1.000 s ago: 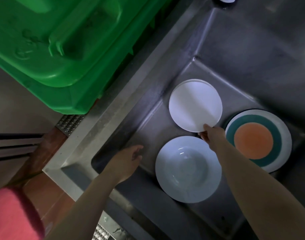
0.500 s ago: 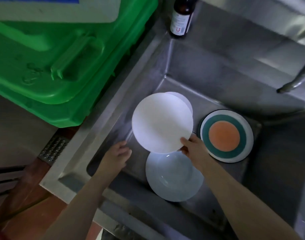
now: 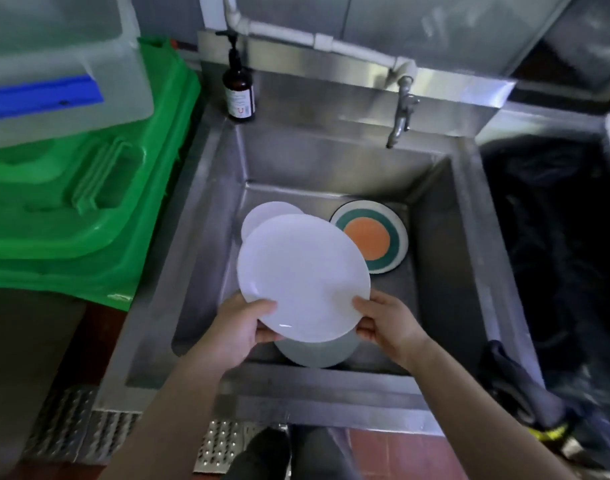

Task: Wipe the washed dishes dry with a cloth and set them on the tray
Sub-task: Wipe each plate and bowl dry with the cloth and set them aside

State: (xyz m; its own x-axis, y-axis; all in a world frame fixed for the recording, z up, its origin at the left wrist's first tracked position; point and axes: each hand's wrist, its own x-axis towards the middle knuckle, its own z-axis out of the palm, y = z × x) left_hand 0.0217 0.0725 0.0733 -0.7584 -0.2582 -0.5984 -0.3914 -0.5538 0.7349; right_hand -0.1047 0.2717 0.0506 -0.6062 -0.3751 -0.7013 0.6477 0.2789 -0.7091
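Observation:
A white plate (image 3: 303, 275) is held above the steel sink (image 3: 435, 258), tilted toward me. My left hand (image 3: 243, 325) grips its near left rim, thumb on top. Its near right rim is gripped by my right hand (image 3: 386, 322). Under it, on the sink floor, lie a second white plate (image 3: 265, 213) at the back left and a pale blue bowl (image 3: 317, 353) at the front, both partly hidden. At the back right of the sink floor lies a plate with an orange centre and green ring (image 3: 374, 237). A dark cloth (image 3: 514, 382) hangs over the sink's right rim.
A green bin (image 3: 85, 202) with a translucent box on top stands left of the sink. A brown pump bottle (image 3: 239, 88) sits at the sink's back left corner. The tap (image 3: 402, 112) overhangs the back wall. A black bag-lined bin (image 3: 552, 237) is on the right.
My right hand lifted the white plate off the sink floor and toward me; my left hand came in and took its left rim. The view swung up and back.

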